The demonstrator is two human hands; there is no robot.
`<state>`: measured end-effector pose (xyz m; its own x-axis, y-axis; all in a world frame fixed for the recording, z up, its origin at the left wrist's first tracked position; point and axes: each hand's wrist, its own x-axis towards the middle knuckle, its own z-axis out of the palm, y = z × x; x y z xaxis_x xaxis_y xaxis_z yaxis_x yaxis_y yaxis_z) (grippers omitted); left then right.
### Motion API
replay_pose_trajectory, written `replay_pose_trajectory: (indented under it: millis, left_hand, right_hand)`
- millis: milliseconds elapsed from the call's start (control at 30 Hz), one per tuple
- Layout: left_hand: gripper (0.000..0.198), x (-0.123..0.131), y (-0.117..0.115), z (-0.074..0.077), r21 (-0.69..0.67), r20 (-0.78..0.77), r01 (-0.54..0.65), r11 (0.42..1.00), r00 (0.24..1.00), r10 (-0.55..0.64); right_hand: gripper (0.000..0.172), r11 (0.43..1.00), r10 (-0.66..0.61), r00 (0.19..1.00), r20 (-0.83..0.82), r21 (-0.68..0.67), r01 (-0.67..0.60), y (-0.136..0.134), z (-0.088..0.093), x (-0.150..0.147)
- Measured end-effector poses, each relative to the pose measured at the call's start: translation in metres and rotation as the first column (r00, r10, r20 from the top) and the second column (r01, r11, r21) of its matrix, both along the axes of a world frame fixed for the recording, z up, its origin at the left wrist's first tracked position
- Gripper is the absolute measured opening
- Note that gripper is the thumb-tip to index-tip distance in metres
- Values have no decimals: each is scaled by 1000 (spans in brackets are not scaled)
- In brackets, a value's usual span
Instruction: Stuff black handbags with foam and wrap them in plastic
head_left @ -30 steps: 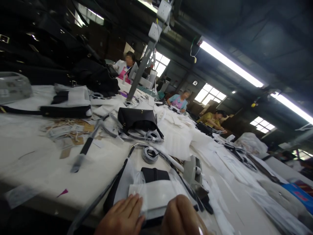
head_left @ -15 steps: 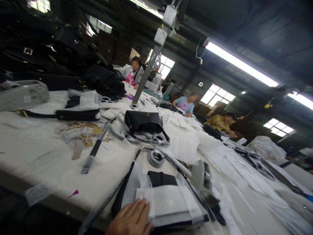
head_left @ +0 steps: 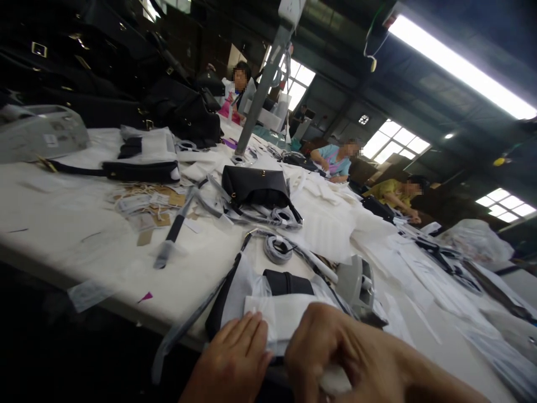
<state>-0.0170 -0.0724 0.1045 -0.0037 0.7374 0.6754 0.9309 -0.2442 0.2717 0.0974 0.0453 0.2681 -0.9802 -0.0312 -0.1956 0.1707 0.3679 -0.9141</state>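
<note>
The right hand (head_left: 323, 350) is showing curled fingers at the near side of a black bag (head_left: 289, 283), what they grip impossible to tell; the left hand (head_left: 237, 358) is lying flat, unclenched, on its white wrapping (head_left: 287, 309). The bag is resting on the table (head_left: 201, 260), a coiled strap (head_left: 277, 255) lying beyond.

Dim workshop, strong highlights overhead and behind.
Fluorescent tube (head_left: 461, 67) and window (head_left: 388, 145) overexposed; piled black bags (head_left: 104, 84) lost in shadow; near-black below worktable (head_left: 113, 254); right hand (head_left: 316, 338) slightly blurred.
</note>
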Motion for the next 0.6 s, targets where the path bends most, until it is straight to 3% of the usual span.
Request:
replay_pose_trajectory:
  millis: [133,333,467,600]
  left_hand:
    - [37,0,0,-4,-24,10,-5,1000,1000,5]
    - [35,2,1,-12,-31,-8,-9,999,1000,9]
    - [36,4,3,-19,10,37,-28,1000,999,28]
    - [36,2,4,-20,31,24,-34,999,999,34]
  right_hand:
    - [32,999,-31,976,218,26,26,44,-23,-11]
    - [34,978,73,901,427,149,-149,91,-58,-36]
    - [31,905,134,855,501,290,-312,97,-66,-53]
    - [28,789,189,827,529,420,-448,96,-65,-67]
